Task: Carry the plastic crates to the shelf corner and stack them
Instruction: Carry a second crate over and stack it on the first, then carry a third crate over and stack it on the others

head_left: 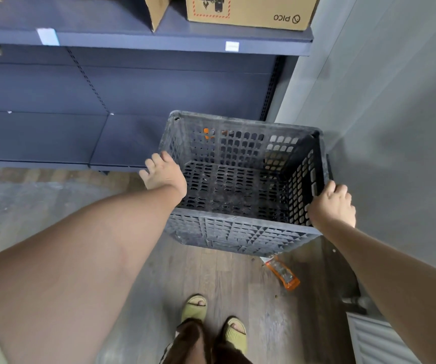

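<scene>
At centre right of the frame we hold a dusty dark grey crate [238,232] with holed walls, tilted. Our left hand [163,172] and right hand [334,203] curl their fingers on its side rims; the fingertips are hidden.

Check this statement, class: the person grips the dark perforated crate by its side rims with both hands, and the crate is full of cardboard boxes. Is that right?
One part is wrong. The head view shows the crate empty, its perforated floor bare; the cardboard boxes sit on the shelf above. The left hand and right hand do grip its side rims.
</scene>
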